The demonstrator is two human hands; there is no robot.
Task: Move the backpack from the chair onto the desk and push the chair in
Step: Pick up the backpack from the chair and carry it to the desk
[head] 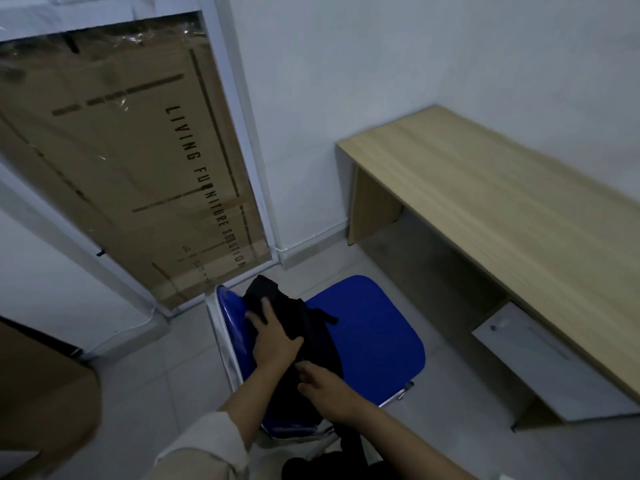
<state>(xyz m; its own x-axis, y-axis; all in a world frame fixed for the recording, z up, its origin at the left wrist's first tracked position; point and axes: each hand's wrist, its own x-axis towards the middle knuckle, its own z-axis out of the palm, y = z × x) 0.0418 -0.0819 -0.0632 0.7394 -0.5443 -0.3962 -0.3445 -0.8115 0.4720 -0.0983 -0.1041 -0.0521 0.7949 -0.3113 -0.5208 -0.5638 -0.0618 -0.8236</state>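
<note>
Just starting. Black backpack (304, 327) on blue chair (374, 337), not on desk (519, 209) yet. Left hand (273, 337) flat and spread on bag. Right hand (329, 393) curled at bag, grip hard to tell. Chair not pushed in.

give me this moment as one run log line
stage: grasping | backpack: on blue chair | left hand: on backpack | right hand: on backpack | desk: bare | chair: not pushed in
</note>
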